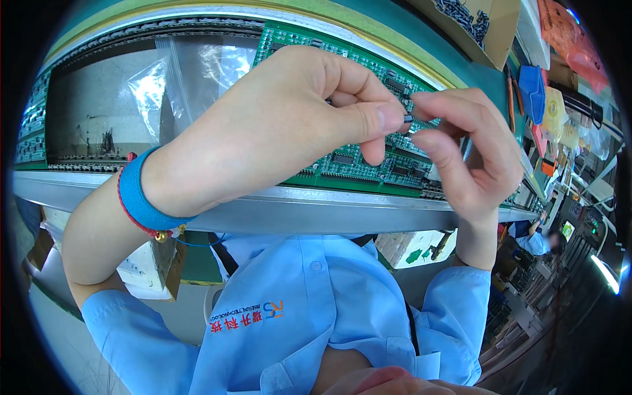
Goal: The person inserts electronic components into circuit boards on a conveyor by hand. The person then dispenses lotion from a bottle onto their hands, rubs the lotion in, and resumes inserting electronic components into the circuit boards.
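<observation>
We pinch a tiny dark metal-tipped component [407,118] between left hand [289,125] and right hand [461,151] over the green circuit board [355,164]; light, fragile, best held by its ends.

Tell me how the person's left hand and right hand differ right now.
The left hand shows its back, with a blue wristband and red cord on the wrist; the right hand has a bare wrist and shows its palm side. The left hand looks bigger in the picture. Both pinch one small dark component above the green circuit board.
</observation>
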Motion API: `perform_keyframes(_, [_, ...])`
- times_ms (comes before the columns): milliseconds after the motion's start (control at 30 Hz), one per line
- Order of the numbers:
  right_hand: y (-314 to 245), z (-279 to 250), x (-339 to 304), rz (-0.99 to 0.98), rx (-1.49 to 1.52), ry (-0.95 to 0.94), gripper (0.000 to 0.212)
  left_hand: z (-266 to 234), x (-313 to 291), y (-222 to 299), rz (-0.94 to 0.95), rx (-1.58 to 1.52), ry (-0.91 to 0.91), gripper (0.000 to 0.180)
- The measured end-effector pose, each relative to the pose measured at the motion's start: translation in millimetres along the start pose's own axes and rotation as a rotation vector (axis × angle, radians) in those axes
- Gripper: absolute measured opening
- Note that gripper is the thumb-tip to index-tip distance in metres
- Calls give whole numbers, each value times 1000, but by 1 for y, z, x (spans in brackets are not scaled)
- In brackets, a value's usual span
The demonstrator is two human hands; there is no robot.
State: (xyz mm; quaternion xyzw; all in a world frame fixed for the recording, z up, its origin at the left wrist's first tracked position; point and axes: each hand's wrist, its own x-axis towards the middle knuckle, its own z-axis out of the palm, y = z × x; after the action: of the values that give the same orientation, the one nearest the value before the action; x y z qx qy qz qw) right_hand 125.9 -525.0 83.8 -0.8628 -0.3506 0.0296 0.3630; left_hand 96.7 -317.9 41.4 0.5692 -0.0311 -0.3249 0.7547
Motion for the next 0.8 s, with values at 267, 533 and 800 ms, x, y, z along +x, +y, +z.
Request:
perform_keyframes(267, [3, 2, -10, -66, 13, -11, 13, 0, -3, 4, 63, 71, 1, 24])
perform_keyframes(533, [22, 5, -35, 223, 42, -18, 10, 4, -8, 8, 104, -147, 190, 22])
perform_keyframes(800, [15, 14, -39, 192, -93, -36, 17, -9, 2, 17, -80, -206, 49, 25])
